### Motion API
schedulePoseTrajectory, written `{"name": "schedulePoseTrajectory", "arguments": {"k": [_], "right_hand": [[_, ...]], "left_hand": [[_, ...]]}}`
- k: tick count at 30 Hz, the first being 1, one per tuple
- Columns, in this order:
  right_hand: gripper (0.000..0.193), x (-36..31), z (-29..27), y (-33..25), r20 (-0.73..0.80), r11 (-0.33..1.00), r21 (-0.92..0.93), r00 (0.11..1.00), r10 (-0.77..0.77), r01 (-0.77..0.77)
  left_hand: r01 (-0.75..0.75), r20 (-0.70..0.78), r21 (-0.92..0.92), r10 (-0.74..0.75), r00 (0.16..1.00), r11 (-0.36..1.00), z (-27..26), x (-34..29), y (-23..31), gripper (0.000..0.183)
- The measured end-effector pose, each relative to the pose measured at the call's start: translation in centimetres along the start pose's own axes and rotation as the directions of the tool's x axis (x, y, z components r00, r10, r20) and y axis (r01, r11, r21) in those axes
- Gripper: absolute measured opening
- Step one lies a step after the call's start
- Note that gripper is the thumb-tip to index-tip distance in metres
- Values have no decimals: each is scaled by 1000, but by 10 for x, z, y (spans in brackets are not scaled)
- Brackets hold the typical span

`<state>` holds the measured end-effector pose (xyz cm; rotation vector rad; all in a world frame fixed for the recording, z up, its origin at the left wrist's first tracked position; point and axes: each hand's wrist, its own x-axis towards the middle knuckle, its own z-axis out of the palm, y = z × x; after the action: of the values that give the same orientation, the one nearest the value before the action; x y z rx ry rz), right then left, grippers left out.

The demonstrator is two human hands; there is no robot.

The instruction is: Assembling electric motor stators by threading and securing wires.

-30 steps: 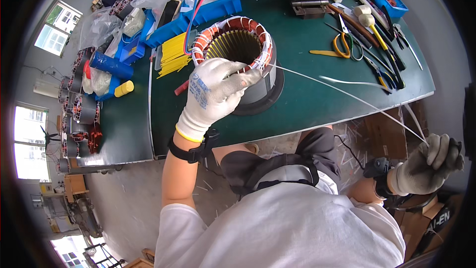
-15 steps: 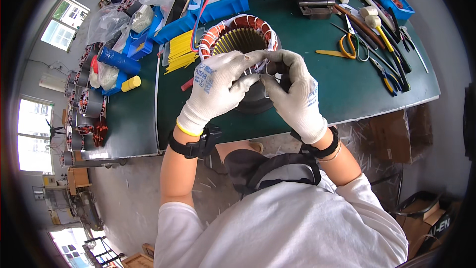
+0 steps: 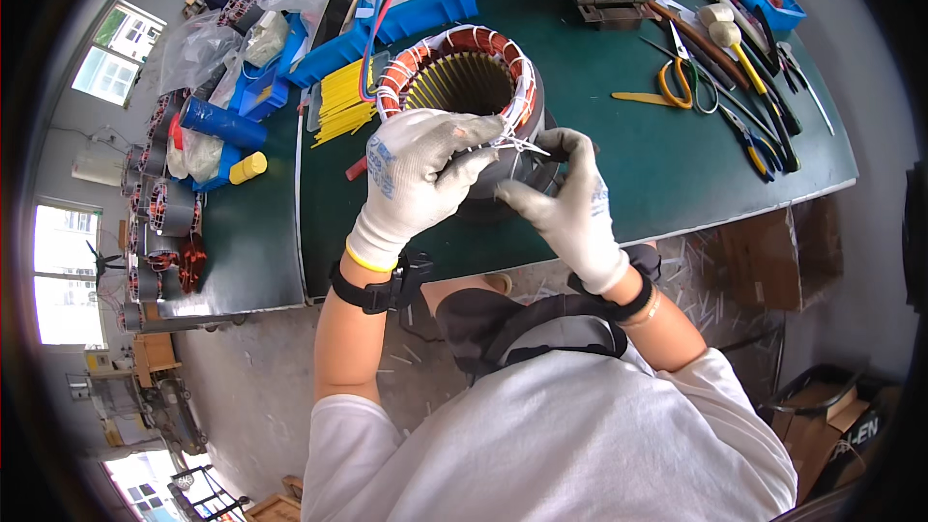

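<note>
White cord [image 3: 523, 144] binds much of a copper winding [image 3: 410, 65] but loops loose by the open right hand [image 3: 572, 205], the left hand [image 3: 425, 162] gripping something unclear

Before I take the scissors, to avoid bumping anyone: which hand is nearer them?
Right. The right hand is left of the scissors and lower in view; the left hand is farther left, at the near rim of the stator.

Our left hand [image 3: 416, 169] touches the copper-wound stator [image 3: 459, 85] beside crossed white cord [image 3: 520, 143]. Our right hand [image 3: 572, 208] nears it, thumb and forefinger apart.
</note>
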<state>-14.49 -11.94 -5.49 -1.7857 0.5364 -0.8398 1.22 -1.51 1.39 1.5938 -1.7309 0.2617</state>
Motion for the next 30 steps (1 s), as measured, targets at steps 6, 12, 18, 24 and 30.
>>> {"name": "schedulePoseTrajectory", "arguments": {"k": [6,12,18,24,30], "right_hand": [[23,-22,-7,3,176,992,120,984,27,-49],[35,-31,-26,-11,160,998,-59,987,-3,13],[29,-1,4,-20,22,917,297,962,271,-265],[19,-40,-40,-7,484,976,134,871,85,-170],[19,23,-59,-54,451,827,507,743,-494,243]], "left_hand": [[-18,-15,33,18,1000,999,0,-1,-3,23],[-30,-8,39,30,1000,999,-1,-1,0,23],[-7,-16,57,8,1000,998,0,-4,1,23],[-53,-41,48,55,998,997,4,0,2,20],[-73,-21,101,75,997,992,1,-2,-3,20]]}}
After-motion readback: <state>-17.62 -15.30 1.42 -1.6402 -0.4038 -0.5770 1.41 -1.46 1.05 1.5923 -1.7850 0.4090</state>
